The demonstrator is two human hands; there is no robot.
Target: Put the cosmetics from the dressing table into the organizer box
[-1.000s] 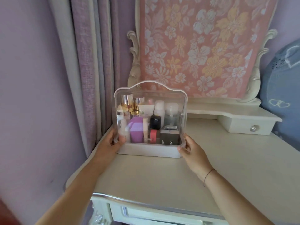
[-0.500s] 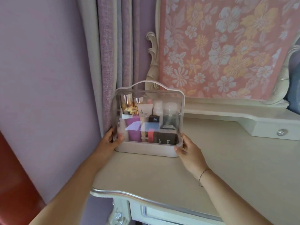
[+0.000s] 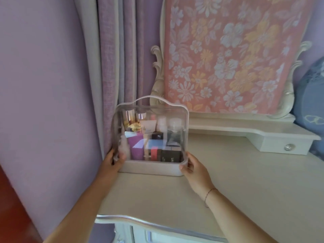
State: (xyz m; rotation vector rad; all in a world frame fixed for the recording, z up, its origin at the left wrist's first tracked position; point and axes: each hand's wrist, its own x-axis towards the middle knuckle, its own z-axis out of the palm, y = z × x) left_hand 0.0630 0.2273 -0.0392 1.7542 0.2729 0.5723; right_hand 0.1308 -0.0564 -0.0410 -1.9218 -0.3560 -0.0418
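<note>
Two hands [image 3: 112,163] [image 3: 194,170] steady organizer box [image 3: 150,169] on cream dressing table [image 3: 245,190] beside curtain [image 3: 112,67].

One head-worn wide-angle view looks forward and down, close over the tabletop [image 3: 245,181], the organizer box [image 3: 150,170] at 12 o'clock, within arm's reach.

1 organizer box [image 3: 150,170], 2 hands, 1 bracelet [image 3: 208,195].

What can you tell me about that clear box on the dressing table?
The organizer box has a clear domed cover, shut, an arched handle on top and a pale solid base. It stands upright at the table's back left corner by the curtain, packed with bottles, tubes and small boxes. The left hand and right hand hold its lower sides.
</note>
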